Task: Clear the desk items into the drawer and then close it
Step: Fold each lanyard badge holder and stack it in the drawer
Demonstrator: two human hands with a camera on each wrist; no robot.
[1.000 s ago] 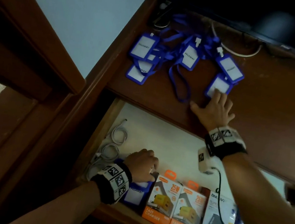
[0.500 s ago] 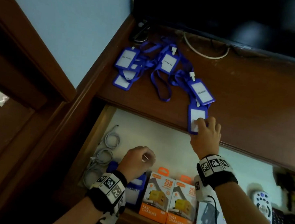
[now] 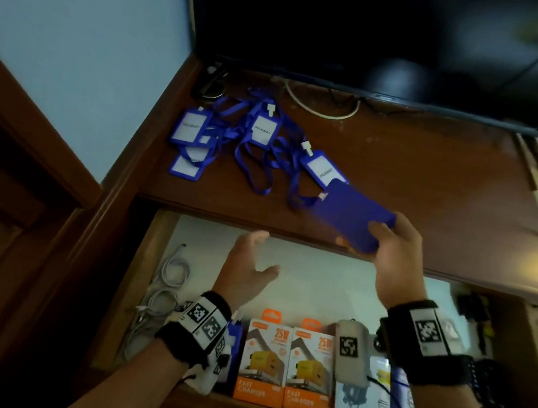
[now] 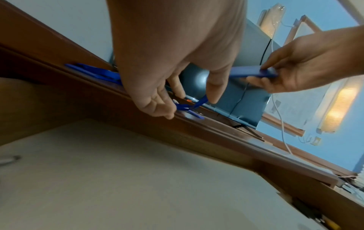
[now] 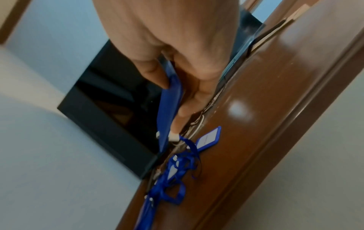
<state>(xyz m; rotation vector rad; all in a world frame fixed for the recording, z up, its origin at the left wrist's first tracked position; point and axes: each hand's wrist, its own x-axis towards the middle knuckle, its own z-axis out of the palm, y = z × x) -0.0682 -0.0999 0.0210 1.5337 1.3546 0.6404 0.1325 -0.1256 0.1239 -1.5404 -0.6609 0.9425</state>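
Drawer (image 3: 166, 234): open below both your hands, pale floor showing.
Charger boxes (image 3: 286, 365): two orange ones stand side by side just behind your wrists, at the drawer's near edge.
White cables (image 3: 170, 280): coiled to the left of your left hand, against the drawer's left wall.
Left hand (image 3: 246, 269): you hold it loose and empty over the drawer, fingers spread and slack, reaching up toward the desk edge.
Right hand (image 3: 399, 253): you pinch a blue badge holder (image 3: 350, 215) by its near end, thumb on top and fingers beneath.
Badge holder: lifted off the wood at the desk's front edge, its long axis running from your fingers away and to the left, clip end farthest from you; its lanyard (image 3: 300, 194) trails back onto the desk.
Desk (image 3: 437, 179): beyond your right hand, more blue holders (image 3: 190, 127) lie in tangled straps, ahead and to the left.
Screen (image 3: 387, 40): dark, farthest back, behind the pile.
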